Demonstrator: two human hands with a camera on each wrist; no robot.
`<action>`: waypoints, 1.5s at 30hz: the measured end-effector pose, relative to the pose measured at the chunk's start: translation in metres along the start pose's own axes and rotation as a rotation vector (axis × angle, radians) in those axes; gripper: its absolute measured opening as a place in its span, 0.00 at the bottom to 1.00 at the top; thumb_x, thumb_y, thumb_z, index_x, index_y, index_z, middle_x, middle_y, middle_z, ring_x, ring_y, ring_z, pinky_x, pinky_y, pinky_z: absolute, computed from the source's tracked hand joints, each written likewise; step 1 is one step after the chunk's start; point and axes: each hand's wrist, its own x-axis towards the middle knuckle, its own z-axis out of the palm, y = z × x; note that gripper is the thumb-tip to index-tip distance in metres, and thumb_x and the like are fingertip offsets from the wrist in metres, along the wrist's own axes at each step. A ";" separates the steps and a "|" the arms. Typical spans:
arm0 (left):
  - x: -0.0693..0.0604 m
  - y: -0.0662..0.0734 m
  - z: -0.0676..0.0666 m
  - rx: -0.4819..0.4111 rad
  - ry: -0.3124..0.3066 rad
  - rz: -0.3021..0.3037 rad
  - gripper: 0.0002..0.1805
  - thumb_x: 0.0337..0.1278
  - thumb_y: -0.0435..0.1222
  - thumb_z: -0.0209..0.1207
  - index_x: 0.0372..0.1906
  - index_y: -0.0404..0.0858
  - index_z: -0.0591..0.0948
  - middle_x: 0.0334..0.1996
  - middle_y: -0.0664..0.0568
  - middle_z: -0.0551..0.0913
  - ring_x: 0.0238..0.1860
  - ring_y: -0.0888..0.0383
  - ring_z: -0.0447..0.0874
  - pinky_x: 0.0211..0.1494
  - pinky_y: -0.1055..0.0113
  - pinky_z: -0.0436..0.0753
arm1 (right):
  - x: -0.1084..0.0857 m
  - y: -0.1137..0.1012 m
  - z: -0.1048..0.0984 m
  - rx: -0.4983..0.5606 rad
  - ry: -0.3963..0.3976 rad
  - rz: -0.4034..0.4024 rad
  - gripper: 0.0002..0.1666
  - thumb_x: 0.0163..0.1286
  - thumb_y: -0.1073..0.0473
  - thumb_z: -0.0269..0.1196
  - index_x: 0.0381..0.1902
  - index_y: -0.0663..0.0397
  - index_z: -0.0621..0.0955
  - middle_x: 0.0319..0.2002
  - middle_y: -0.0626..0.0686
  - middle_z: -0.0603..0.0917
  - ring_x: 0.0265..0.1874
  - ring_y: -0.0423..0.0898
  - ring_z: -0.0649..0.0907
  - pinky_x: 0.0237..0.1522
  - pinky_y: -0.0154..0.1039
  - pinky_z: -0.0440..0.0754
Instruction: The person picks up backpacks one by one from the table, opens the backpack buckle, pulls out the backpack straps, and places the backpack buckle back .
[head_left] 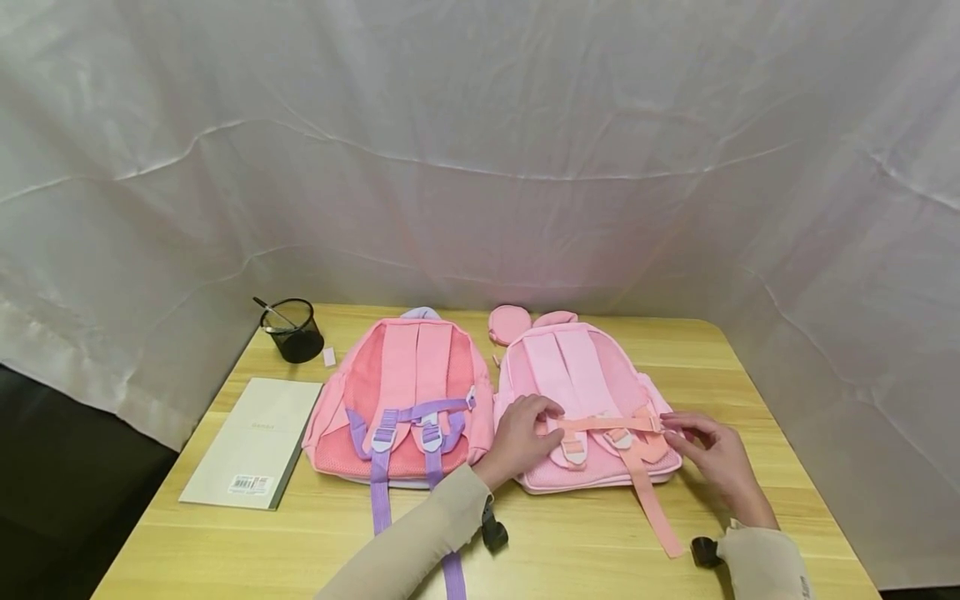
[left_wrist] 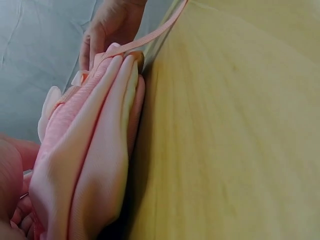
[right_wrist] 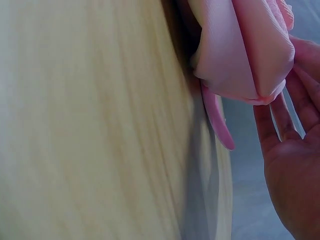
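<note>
In the head view a pink backpack (head_left: 573,367) lies back side up, with orange webbing straps and pale buckles. Its orange chest strap (head_left: 611,423) runs straight across between my hands. At the strap's left end, my left hand (head_left: 525,437) pinches it between thumb and fingers. My right hand (head_left: 708,454) pinches the right end by the bag's edge. The left wrist view shows the bag's pale pink side (left_wrist: 95,165), with the right hand beyond. In the right wrist view, fingers (right_wrist: 280,120) reach behind the bag's corner, and their contact is hidden.
To the left lies a coral backpack (head_left: 416,367) with purple straps reaching the table's front. Further left are a pale notebook (head_left: 251,433), a black mesh pen cup (head_left: 298,340) and a small eraser-like block (head_left: 329,357). A round pink pouch (head_left: 510,324) sits behind. Grey curtains surround the table.
</note>
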 end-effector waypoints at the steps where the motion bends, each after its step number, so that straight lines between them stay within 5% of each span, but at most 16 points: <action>1: 0.000 0.001 -0.001 -0.007 -0.004 -0.004 0.14 0.57 0.39 0.71 0.49 0.46 0.85 0.42 0.57 0.86 0.42 0.63 0.76 0.49 0.72 0.73 | 0.000 -0.001 0.000 0.001 -0.001 0.002 0.17 0.71 0.57 0.69 0.55 0.58 0.86 0.54 0.46 0.87 0.49 0.27 0.79 0.54 0.20 0.76; 7: 0.000 0.008 -0.008 -0.074 -0.022 -0.026 0.15 0.58 0.37 0.70 0.51 0.45 0.85 0.42 0.54 0.85 0.43 0.61 0.77 0.49 0.72 0.75 | -0.002 -0.005 -0.001 0.007 0.002 -0.005 0.20 0.72 0.58 0.69 0.58 0.60 0.84 0.51 0.34 0.85 0.47 0.30 0.79 0.52 0.20 0.76; 22: 0.000 0.018 -0.033 -0.001 -0.060 -0.027 0.18 0.59 0.38 0.71 0.54 0.47 0.84 0.48 0.55 0.86 0.48 0.58 0.79 0.52 0.67 0.76 | 0.000 -0.012 0.006 -0.034 0.010 -0.069 0.20 0.71 0.60 0.70 0.58 0.58 0.84 0.54 0.39 0.82 0.50 0.29 0.78 0.51 0.19 0.74; 29: -0.001 0.010 -0.030 0.049 -0.106 -0.049 0.21 0.55 0.38 0.73 0.55 0.47 0.84 0.48 0.56 0.86 0.51 0.59 0.79 0.56 0.66 0.76 | 0.000 -0.015 0.008 -0.030 0.016 -0.057 0.17 0.73 0.60 0.67 0.56 0.60 0.84 0.52 0.35 0.81 0.50 0.27 0.77 0.52 0.17 0.73; 45: -0.003 0.007 -0.027 0.046 -0.096 -0.065 0.20 0.55 0.39 0.72 0.53 0.46 0.84 0.47 0.56 0.86 0.49 0.59 0.79 0.54 0.67 0.76 | 0.001 -0.010 0.010 -0.032 0.010 -0.029 0.17 0.73 0.57 0.68 0.56 0.59 0.84 0.51 0.34 0.80 0.50 0.27 0.77 0.51 0.17 0.73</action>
